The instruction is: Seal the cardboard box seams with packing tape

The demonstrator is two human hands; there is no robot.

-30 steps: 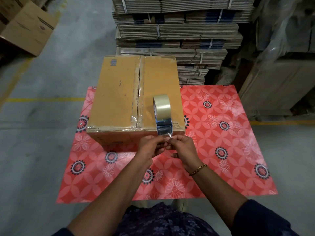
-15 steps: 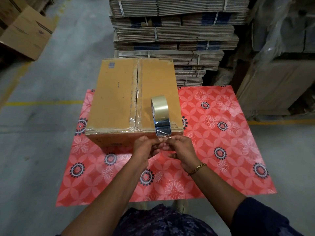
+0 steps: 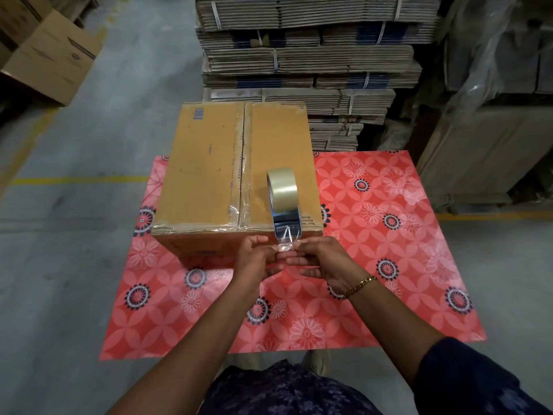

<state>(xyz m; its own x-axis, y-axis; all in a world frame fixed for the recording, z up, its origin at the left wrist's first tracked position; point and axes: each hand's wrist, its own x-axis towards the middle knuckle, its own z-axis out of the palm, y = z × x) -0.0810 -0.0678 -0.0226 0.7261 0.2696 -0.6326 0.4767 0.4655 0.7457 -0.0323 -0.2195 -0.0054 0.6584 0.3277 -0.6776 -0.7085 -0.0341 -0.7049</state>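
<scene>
A closed cardboard box [image 3: 206, 175] stands on a red flowered table [image 3: 389, 265]. Clear tape runs along its centre seam and its near top edge. A roll of clear packing tape [image 3: 282, 190] stands on edge on the box's right flap, close to the near edge. A short strip of tape [image 3: 285, 238] hangs from the roll over the box's front. My left hand [image 3: 256, 259] and my right hand [image 3: 324, 262] meet just below the box edge, fingertips pinched on the strip's free end.
Bundled stacks of flattened cartons [image 3: 314, 55] rise right behind the table. Assembled brown boxes [image 3: 51, 52] sit at the far left on the concrete floor. Plastic-wrapped goods [image 3: 493, 115] stand at the right. Yellow floor lines [image 3: 80, 179] cross at the left.
Both hands stay pinched on the tape end below the box edge. The strip between roll and fingers looks slightly longer. The camera has shifted a little.
</scene>
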